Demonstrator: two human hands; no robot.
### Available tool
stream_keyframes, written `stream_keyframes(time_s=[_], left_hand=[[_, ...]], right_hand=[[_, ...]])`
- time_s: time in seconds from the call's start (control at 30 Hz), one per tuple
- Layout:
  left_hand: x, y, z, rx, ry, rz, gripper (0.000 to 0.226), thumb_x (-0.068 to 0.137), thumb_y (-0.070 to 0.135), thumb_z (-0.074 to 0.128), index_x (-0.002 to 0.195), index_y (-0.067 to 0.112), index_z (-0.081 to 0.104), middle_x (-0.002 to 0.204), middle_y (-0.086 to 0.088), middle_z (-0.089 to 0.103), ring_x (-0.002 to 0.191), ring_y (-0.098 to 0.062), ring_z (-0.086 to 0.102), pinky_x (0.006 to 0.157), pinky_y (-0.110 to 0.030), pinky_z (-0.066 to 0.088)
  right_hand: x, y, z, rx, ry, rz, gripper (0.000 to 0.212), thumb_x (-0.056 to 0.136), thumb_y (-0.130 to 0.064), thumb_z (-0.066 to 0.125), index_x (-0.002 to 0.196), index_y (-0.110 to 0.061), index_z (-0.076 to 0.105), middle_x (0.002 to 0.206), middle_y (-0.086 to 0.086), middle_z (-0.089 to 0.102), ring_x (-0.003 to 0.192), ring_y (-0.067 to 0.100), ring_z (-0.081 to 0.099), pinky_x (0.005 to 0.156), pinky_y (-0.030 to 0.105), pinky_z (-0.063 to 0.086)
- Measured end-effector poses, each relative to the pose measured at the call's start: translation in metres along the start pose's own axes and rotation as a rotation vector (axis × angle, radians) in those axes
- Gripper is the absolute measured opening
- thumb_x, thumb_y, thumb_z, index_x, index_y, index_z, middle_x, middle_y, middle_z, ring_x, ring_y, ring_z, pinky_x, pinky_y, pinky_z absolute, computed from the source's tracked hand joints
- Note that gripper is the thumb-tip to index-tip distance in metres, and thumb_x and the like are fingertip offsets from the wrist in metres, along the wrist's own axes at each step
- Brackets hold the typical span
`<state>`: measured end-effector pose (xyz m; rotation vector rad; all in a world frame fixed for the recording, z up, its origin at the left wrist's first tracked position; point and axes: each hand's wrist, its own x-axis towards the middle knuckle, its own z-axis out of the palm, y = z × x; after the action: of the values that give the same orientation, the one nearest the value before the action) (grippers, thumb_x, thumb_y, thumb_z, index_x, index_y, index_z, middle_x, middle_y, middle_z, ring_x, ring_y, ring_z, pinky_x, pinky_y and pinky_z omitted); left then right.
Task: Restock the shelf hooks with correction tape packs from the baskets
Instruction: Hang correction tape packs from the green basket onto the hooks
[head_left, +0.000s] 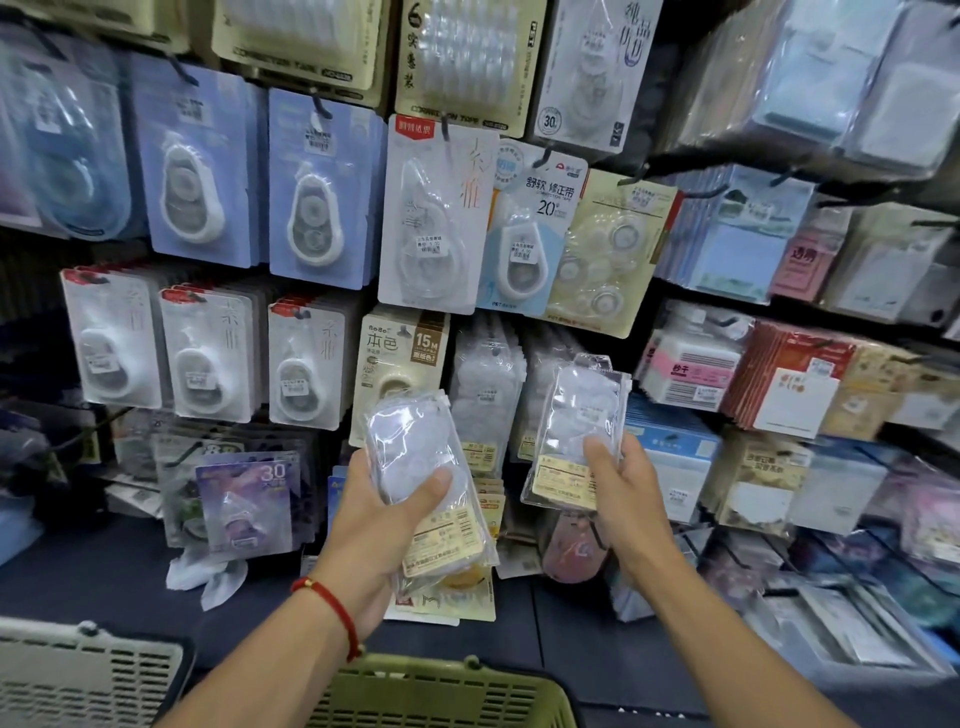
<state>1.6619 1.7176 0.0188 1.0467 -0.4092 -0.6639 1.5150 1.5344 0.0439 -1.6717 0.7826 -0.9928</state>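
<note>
While both hands are loaded, this is how I read the scene:

Right hand: my right hand is closed on a single clear pack, thumb on its front face, raised towards the display.
Left hand: my left hand is wrapped round a small stack of packs, thumb pressed across the top one.
Key relation: the single pack stands just in front of and slightly right of the hanging rows of like packs, its hang-hole end up. The right hand is the nearer of the two.
Long axis: near upright, leaning slightly right. The left-hand stack tilts with its top towards the left.
Hook: I cannot make out the hook tip behind the pack.
Materials: soft, glossy, crinkled plastic sleeves with a pale yellow printed card at the lower end. I judge them slippery and floppy.
Baskets: a green slotted basket sits below my forearms, with a grey basket to its left.
Next move: I judge the hole must be lined up with the hook.
</note>
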Motion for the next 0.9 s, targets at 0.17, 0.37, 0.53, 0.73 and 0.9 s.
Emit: stream_keyframes(time_s=[0.17,0.37,0.53,0.73,0.9], left_hand=[[0.001,0.001,-0.002,0.014,0.012,0.011,0.049,0.085,0.015,0.083,0.125,0.03,0.06,0.105,0.002,0.081,0.086,-0.022,0.081,0.057,-0.04,0.064],[0.001,0.0,-0.003,0.014,0.006,0.029,0.048,0.086,0.015,0.083,0.125,0.03,0.06,0.103,0.003,0.081,0.087,-0.021,0.081,0.058,-0.039,0.064],[0.0,-0.002,0.0,0.09,0.008,0.053,0.052,0.083,0.02,0.086,0.126,0.033,0.06,0.113,0.002,0.08,0.099,-0.022,0.079,0.076,-0.046,0.066],[-0.002,-0.007,0.007,0.242,0.004,0.145,0.061,0.067,0.036,0.093,0.117,0.033,0.059,0.1,0.015,0.079,0.088,-0.004,0.077,0.068,-0.024,0.063],[-0.001,-0.011,0.008,0.233,0.034,0.129,0.059,0.068,0.051,0.088,0.117,0.036,0.06,0.104,0.011,0.08,0.091,-0.009,0.078,0.077,-0.037,0.064]], right_hand=[[0.002,0.005,-0.002,0.03,-0.01,0.014,0.019,0.106,-0.043,0.056,0.108,-0.026,0.066,0.099,0.01,0.077,0.082,0.026,0.075,0.06,0.041,0.06],[0.003,0.001,0.003,0.111,0.027,0.107,0.024,0.105,-0.04,0.058,0.107,-0.017,0.064,0.088,0.008,0.079,0.065,0.021,0.071,0.044,0.031,0.05],[0.001,0.001,-0.002,-0.519,0.077,-0.025,0.039,0.104,-0.043,0.055,0.128,-0.014,0.055,0.118,0.003,0.065,0.105,0.021,0.062,0.095,0.05,0.054],[-0.027,-0.013,0.022,-0.274,-0.377,-0.123,0.014,0.103,-0.041,0.063,0.104,-0.03,0.072,0.101,-0.005,0.077,0.092,0.015,0.072,0.086,0.038,0.062],[-0.033,-0.006,0.034,-0.229,-0.448,-0.127,0.009,0.101,-0.033,0.069,0.1,-0.025,0.074,0.098,0.004,0.078,0.092,0.026,0.075,0.081,0.042,0.061]])
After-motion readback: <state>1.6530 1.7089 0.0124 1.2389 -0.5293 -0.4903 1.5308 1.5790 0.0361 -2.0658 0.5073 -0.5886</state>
